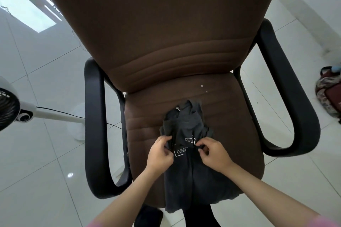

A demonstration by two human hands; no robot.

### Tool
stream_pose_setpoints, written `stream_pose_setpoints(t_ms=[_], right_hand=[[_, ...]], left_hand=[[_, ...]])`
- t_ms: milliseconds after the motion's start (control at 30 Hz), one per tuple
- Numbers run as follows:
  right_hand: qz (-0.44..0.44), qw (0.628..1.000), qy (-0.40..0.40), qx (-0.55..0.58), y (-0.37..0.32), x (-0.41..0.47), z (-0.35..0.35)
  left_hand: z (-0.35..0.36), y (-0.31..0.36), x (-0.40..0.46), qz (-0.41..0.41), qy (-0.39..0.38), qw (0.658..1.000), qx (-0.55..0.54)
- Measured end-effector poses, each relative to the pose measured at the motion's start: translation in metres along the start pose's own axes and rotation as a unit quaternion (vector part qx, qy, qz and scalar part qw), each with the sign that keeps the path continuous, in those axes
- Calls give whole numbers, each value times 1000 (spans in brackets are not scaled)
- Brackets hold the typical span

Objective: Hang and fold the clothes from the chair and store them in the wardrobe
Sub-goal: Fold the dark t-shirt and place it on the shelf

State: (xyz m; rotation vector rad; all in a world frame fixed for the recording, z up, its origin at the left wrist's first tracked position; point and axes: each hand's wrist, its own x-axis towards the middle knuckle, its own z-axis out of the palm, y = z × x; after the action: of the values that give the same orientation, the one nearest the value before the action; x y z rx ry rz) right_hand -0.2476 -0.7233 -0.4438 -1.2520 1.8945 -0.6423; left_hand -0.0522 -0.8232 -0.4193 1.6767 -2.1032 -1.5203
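On the front half of the brown chair's seat (230, 134), both hands are pinching a dark grey garment (184, 127). The left hand (160, 155) has its thumb and curled fingers closed on a fold of the cloth at the garment's left edge, just beside a small white-outlined label print. The right hand (212, 153) pinches the cloth at the other side of the print, fingers bent in tight, with a little dark bunch of fabric caught between thumb and forefinger. The two hands sit near each other, with only the printed patch between them.

Beyond the hands the garment lies crumpled in a loose heap toward the middle of the seat; below them it drapes flat over the seat's front edge and hangs down. It looks like a T-shirt, though the bunching makes the cut hard to tell. White lettering shows in two boxed prints, only partly readable.

Black armrests (287, 86) loop up on either side of the seat, and the tall brown backrest fills the upper view. A few pale specks sit on the seat near the backrest. Pale glossy floor tiles (46, 153) surround the chair. A white standing fan (11, 108) stands at the left edge with its cord trailing across the tiles, and a patterned bag (328, 92) lies at the far right.
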Motion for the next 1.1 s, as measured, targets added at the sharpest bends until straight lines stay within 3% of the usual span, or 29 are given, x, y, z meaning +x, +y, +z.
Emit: stream_pose_setpoints(t_ms=[67, 200, 300, 400, 467, 600, 867, 1100], right_hand=[[14, 1000, 27, 3, 5, 6, -4], [29, 988, 154, 6, 7, 46, -19], [81, 972, 209, 68, 7, 90, -32], [172, 949, 186, 187, 9, 133, -39], [215, 936, 120, 252, 12, 156, -43], [219, 943, -7, 249, 15, 168, -44], [192, 947, 58, 250, 21, 137, -56], [122, 945, 142, 269, -3, 112, -86]], left_hand=[[-3, -4, 6, -21, 10, 999, -22], [-13, -3, 39, -45, 100, 992, -69], [-19, -1, 70, -85, 136, 981, -114], [-17, -6, 101, -103, 107, 978, -148], [-12, -8, 115, -111, 76, 976, -171], [0, -5, 125, -129, 52, 974, -178], [-1, 2, 121, -196, 20, 967, -163], [-28, 21, 104, -153, 98, 976, -119]])
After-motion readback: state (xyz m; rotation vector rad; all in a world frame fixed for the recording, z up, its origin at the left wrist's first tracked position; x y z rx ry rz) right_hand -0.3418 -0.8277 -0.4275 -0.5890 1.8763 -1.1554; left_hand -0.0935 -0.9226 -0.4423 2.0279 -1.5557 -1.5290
